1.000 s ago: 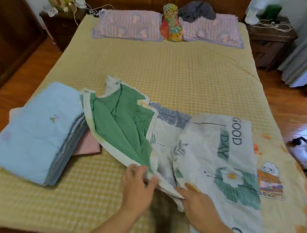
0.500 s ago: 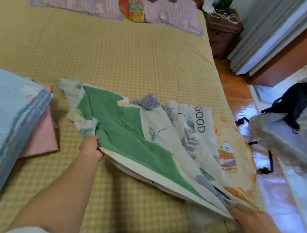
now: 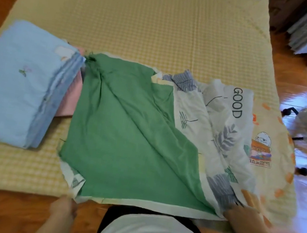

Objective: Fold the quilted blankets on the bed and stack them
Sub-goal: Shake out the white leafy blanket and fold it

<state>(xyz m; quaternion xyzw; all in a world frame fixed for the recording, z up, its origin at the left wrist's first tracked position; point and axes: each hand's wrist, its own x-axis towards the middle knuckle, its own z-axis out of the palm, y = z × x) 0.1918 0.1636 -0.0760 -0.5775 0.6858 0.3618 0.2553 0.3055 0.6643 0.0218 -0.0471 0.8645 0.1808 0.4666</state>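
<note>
Hands gripping: my left hand pinched the green blanket at the bed's near edge, my right hand its other near corner.

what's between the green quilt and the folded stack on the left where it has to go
Nothing visible. The green quilt lies right beside the blue folded blanket, its far corner almost touching it, and the stack's top is bare.

yellow checked bed, folded blue blanket, green-backed quilt
</note>
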